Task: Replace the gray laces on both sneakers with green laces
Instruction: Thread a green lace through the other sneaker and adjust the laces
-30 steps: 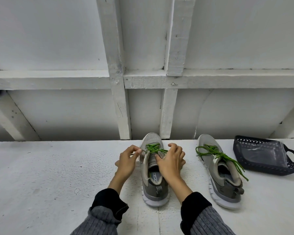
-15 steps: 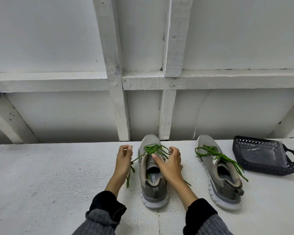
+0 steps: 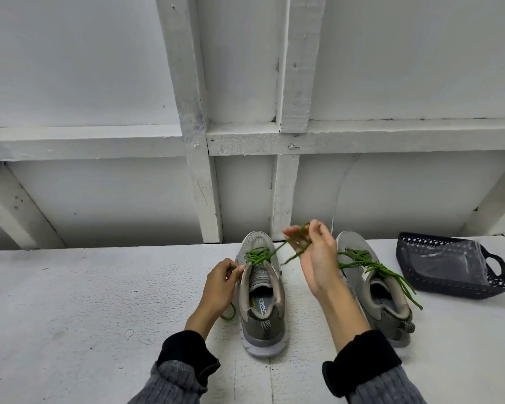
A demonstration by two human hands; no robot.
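Observation:
Two grey sneakers stand on the white table, toes pointing away from me. The left sneaker [image 3: 261, 295] has a green lace [image 3: 257, 256] threaded through its front eyelets. My left hand [image 3: 220, 282] pinches one end of that lace at the shoe's left side, and the slack hangs down beside my wrist. My right hand [image 3: 315, 255] is raised above and right of the shoe, holding the other lace end, which runs taut up from the eyelets. The right sneaker [image 3: 373, 290] carries a green lace [image 3: 373, 268] whose loose ends trail over its right side.
A dark perforated basket [image 3: 414, 252] holding a clear plastic bag [image 3: 455, 259] sits at the table's [image 3: 85, 301] far right. A white wall with wooden beams rises right behind the shoes.
My right hand left the shoe's tongue and rose up to the right, pulling a lace end taut. My left hand dropped slightly and stays at the shoe's left side.

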